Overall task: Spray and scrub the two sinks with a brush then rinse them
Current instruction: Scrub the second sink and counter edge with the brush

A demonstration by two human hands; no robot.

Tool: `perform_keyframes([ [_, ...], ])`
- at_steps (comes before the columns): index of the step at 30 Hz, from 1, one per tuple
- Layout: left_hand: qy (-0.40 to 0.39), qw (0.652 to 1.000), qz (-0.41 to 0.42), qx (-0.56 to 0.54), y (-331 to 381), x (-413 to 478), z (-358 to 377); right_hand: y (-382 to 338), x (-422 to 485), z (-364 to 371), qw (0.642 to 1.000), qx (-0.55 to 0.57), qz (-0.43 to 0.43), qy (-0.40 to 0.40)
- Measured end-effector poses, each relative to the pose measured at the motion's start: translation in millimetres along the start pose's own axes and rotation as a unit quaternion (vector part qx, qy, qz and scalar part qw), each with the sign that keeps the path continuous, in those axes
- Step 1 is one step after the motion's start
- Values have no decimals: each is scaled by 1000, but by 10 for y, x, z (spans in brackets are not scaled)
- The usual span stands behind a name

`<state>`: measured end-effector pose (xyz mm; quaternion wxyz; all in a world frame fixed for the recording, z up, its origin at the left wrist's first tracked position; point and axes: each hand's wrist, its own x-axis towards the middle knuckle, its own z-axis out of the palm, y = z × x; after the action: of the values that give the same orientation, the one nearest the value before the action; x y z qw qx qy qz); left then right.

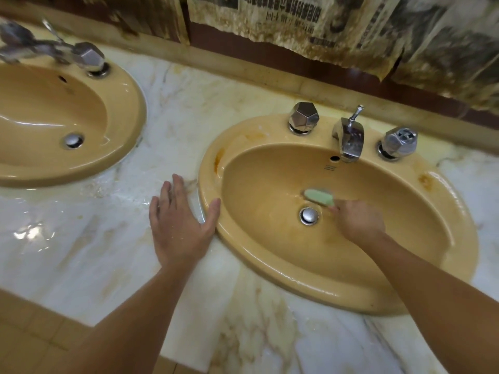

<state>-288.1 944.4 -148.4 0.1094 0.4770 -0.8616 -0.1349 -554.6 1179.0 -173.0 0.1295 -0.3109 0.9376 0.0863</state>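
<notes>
The right hand point(360, 221) gripped a pale green brush point(320, 197) inside the glossy oval right sink point(445, 211), just beyond its round metal drain point(309, 215). The left hand point(179, 225) lay flat, fingers spread, on the wet veined marble counter point(81, 252) beside that sink's rim.

Two tan oval sinks sit in the counter: left sink point(118, 147), right sink point(445, 211). A green brush point(320, 196) lies blurred inside the right sink, just behind its drain.

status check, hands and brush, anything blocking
Left hand flat on wet countertop, thumb at right sink rim. Right hand grips green brush, bristles in the bowl above the drain. Nothing blocking.
</notes>
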Motion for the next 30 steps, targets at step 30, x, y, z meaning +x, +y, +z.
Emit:
perform_keyframes([
  [30,3,1000,3,-15,-33,5,28,330,-685,-650,914,122,132,-363],
])
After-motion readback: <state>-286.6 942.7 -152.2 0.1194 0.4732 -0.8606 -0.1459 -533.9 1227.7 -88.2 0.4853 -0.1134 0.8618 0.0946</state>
